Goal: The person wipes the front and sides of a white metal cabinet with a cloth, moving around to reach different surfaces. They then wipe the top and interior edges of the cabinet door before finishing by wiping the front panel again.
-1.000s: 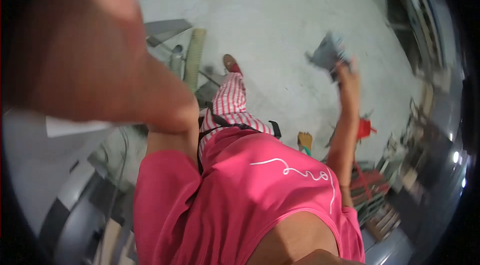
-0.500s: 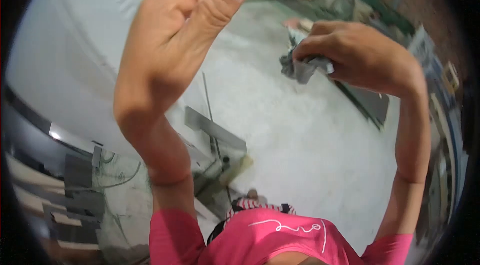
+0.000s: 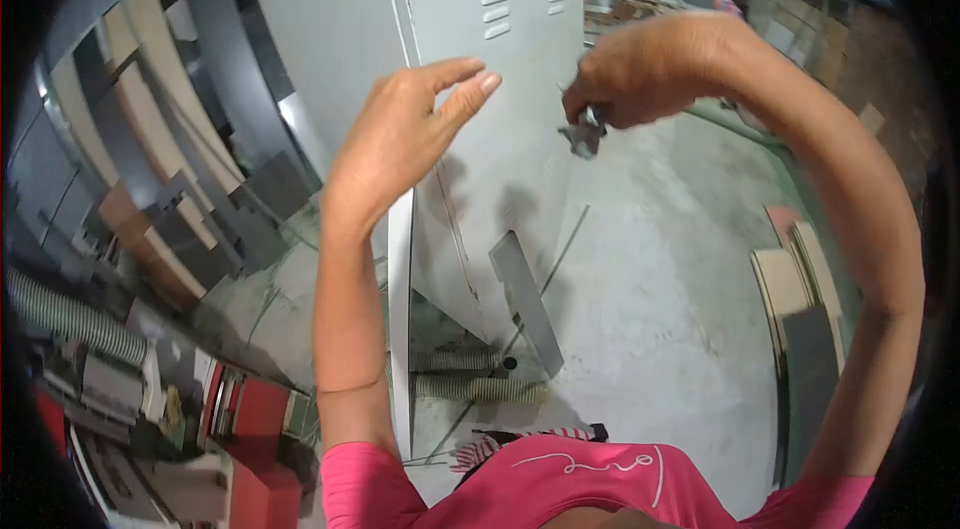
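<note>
My left hand (image 3: 405,134) is raised in front of a tall light-grey metal cabinet (image 3: 500,89) with slotted vents. Its thumb and fingers are apart, and nothing is between them. Crumpled grey material (image 3: 583,134), like a rag or plastic, hangs below the curled fingers of my right hand (image 3: 635,74), by the cabinet's right edge. Part of that material is hidden inside the hand.
A grey strip (image 3: 528,304) leans low against the cabinet, near a ribbed hose (image 3: 480,388). Long panels (image 3: 225,49) stand at the left, above a red box (image 3: 262,409). Boards (image 3: 785,289) lie on the floor at the right.
The view has swung left, so the cabinet now fills the middle. My left hand appears lower and farther away. The grey material is still in my right hand.
</note>
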Demonstrator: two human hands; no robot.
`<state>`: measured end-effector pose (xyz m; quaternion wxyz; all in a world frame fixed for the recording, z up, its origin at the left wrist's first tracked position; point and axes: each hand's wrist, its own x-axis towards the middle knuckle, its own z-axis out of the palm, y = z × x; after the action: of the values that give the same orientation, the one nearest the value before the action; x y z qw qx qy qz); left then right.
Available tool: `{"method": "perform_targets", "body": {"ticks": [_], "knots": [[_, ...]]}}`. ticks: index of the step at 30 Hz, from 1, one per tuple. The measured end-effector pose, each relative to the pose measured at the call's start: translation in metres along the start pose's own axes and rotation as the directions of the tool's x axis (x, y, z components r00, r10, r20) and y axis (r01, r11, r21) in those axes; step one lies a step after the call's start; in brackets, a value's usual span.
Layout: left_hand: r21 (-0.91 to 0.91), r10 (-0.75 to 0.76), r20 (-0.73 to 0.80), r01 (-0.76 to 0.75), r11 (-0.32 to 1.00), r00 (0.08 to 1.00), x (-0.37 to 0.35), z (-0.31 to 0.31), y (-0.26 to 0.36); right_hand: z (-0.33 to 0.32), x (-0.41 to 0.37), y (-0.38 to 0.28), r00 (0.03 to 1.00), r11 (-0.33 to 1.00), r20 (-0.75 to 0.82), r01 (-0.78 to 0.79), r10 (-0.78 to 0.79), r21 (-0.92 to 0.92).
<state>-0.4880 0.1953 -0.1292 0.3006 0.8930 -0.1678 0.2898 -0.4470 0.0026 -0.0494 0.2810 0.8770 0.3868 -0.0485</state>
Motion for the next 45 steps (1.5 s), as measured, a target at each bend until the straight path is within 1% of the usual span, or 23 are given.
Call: {"method": "perform_targets", "body": {"ticks": [2,3,5,7,11,13,15,17,19,22,23,25,26,29,31,34,36,39,40,42,43,44,45], "knots": [[0.023,0.002,-0.03,-0.002,1.0,1.0,-0.003,0.022,0.024,0.021,-0.015,0.015,0.99,0.991,0.042,0.136,-0.135,-0.009],[0.01,0.015,-0.036,-0.014,1.0,0.999,0.0,0.033,0.035,0.029,-0.02,0.028,0.988,0.988,0.023,0.156,-0.155,-0.011],[0.051,-0.033,-0.047,0.035,0.998,0.998,0.005,0.054,0.062,0.042,-0.034,0.052,0.986,0.996,0.142,0.083,-0.085,0.017],[0.034,-0.079,-0.109,0.083,0.996,0.991,0.004,0.081,0.083,0.057,-0.039,0.084,0.981,0.987,0.112,0.162,-0.159,-0.014],[0.098,-0.288,-0.123,0.301,0.949,0.95,0.0,0.105,0.094,0.075,-0.016,0.134,0.966,0.972,-0.114,0.237,-0.234,0.008],[0.323,-0.124,-0.229,0.196,0.926,0.965,0.013,0.109,0.082,0.082,-0.001,0.155,0.897,0.926,-0.259,0.377,-0.359,0.024],[0.385,-0.131,-0.269,0.232,0.894,0.954,0.04,0.108,0.079,0.09,0.021,0.174,0.865,0.911,-0.301,0.412,-0.402,-0.031],[0.488,-0.032,-0.429,0.261,0.833,0.903,0.076,0.11,0.067,0.1,0.05,0.195,0.747,0.876,-0.494,0.477,-0.446,-0.07],[0.531,0.011,-0.467,0.27,0.803,0.884,0.116,0.114,0.043,0.104,0.072,0.216,0.699,0.876,-0.559,0.469,-0.446,-0.112],[0.747,0.376,-0.524,0.199,0.634,0.764,0.18,0.113,-0.015,0.1,0.114,0.259,0.463,0.832,-0.762,0.525,-0.453,-0.176],[0.748,0.384,-0.533,0.209,0.63,0.754,0.201,0.11,-0.029,0.093,0.13,0.282,0.454,0.831,-0.762,0.522,-0.463,-0.194],[0.848,0.498,-0.524,0.367,0.383,0.691,0.227,0.108,-0.056,0.079,0.17,0.324,0.224,0.838,-0.896,0.492,-0.384,-0.236],[0.847,0.517,-0.531,0.394,0.357,0.671,0.239,0.105,-0.068,0.073,0.179,0.343,0.17,0.865,-0.93,0.451,-0.325,-0.22],[0.849,0.577,-0.505,0.489,0.199,0.642,0.256,0.105,-0.095,0.049,0.205,0.403,-0.017,0.898,-0.981,0.4,-0.195,-0.185],[0.842,0.565,-0.501,0.52,0.144,0.655,0.259,0.102,-0.102,0.032,0.235,0.436,-0.26,0.943,-0.955,0.256,-0.143,-0.211],[0.856,0.592,-0.478,0.495,0.149,0.648,0.257,0.104,-0.1,0.026,0.261,0.464,-0.312,0.959,-0.939,0.188,-0.147,-0.213],[0.852,0.565,-0.482,0.508,0.126,0.67,0.252,0.106,-0.105,0.023,0.276,0.471,-0.44,0.965,-0.898,0.242,0.017,-0.1],[0.861,0.54,-0.471,0.496,0.111,0.697,0.248,0.101,-0.107,0.028,0.312,0.478,-0.454,0.917,-0.887,0.384,0.082,-0.111],[0.868,0.551,-0.458,0.486,0.106,0.698,0.248,0.101,-0.108,0.039,0.337,0.486,-0.509,0.964,-0.861,0.23,0.0,-0.136],[0.874,0.516,-0.458,0.471,0.116,0.724,0.243,0.099,-0.112,0.087,0.377,0.474,-0.397,0.971,-0.912,0.24,0.105,0.007],[0.884,0.526,-0.45,0.442,0.15,0.721,0.243,0.101,-0.111,0.119,0.381,0.457,-0.448,0.946,-0.893,0.306,0.044,-0.106],[0.898,0.551,-0.426,0.411,0.158,0.717,0.244,0.105,-0.109,0.157,0.398,0.453,-0.377,0.943,-0.926,0.298,-0.025,-0.147],[0.867,0.475,-0.445,0.499,0.015,0.759,0.247,0.112,-0.104,0.2,0.442,0.462,-0.106,0.87,-0.993,0.493,0.043,-0.015]]}}
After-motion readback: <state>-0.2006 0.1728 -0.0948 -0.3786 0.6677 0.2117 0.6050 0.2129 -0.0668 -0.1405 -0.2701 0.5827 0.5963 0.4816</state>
